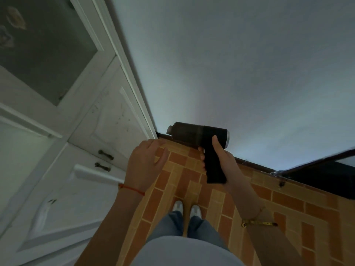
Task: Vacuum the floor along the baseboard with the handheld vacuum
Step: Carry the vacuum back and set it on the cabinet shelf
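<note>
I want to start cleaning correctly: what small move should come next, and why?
Probably lower the handheld vacuum toward the baseboard: the right hand holds it upright, well above the tiled floor, nozzle pointing left.

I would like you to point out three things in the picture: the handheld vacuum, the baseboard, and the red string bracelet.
handheld vacuum [212, 162]: head view, on the black handle.
baseboard [253, 166]: head view, on the dark strip under the wall.
red string bracelet [132, 189]: head view, on the cord at the left wrist.
</note>
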`<state>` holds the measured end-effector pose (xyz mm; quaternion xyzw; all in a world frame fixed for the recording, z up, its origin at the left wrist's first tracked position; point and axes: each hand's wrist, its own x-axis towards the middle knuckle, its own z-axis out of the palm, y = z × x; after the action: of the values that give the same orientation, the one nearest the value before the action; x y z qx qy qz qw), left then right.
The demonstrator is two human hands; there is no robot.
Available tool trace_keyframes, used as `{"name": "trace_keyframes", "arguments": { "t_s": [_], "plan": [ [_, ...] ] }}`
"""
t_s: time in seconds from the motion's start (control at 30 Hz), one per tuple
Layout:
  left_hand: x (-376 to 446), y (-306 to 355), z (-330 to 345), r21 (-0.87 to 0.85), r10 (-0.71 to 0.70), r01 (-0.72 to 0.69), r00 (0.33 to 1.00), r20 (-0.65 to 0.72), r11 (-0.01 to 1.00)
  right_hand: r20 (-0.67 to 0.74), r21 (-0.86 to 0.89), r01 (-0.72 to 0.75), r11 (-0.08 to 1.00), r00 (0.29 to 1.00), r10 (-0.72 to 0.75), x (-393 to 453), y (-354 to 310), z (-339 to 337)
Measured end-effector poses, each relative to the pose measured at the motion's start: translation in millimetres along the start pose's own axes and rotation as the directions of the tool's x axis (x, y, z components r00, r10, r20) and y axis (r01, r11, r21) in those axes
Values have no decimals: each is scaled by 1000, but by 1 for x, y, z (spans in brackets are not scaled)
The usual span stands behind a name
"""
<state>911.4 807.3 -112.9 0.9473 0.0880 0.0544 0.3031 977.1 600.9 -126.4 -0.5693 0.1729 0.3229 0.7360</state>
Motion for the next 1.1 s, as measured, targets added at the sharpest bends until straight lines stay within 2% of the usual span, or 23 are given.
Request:
{"name": "trace_keyframes", "arguments": {
  "t_s": [0.23, 0.33, 0.43, 0.57, 0.67, 0.77, 0.83, 0.9, 1.0, 1.1],
  "plan": [
    [-52, -2, -19, 41, -72, 73, 997, -19, 996, 92, -34, -40, 999, 995, 43, -30, 21, 4],
    [-78, -2, -26, 48, -112, 118, 987, -111, 992, 162, -75, -44, 996, 985, 56, -34, 24, 11],
    [-108, -2, -32, 21, -226, 234, 956, -189, 972, 242, -156, -55, 986, 966, 92, -36, 27, 24],
    [-152, -4, -41, 13, -362, 382, 883, -298, 924, 371, -275, -54, 960, 915, 158, -41, 36, 47],
    [-187, -7, -47, -10, -427, 461, 813, -396, 887, 476, -421, -56, 905, 836, 273, -44, 45, 66],
    [-224, -12, -56, -21, -488, 545, 732, -475, 838, 531, -576, 65, 815, 787, 313, -54, 59, 86],
    [-248, -16, -61, -33, -522, 592, 680, -515, 805, 552, -620, 173, 765, 789, 269, -64, 72, 99],
    [-271, -20, -66, -63, -552, 628, 627, -549, 776, 576, -633, 209, 745, 770, 273, -77, 85, 113],
    [-306, -29, -72, -97, -581, 665, 561, -589, 740, 600, -585, 46, 810, 697, 394, -97, 103, 139],
    [-341, -42, -82, -145, -601, 682, 498, -626, 717, 626, -553, -11, 833, 654, 424, -118, 128, 165]
  ]
}}
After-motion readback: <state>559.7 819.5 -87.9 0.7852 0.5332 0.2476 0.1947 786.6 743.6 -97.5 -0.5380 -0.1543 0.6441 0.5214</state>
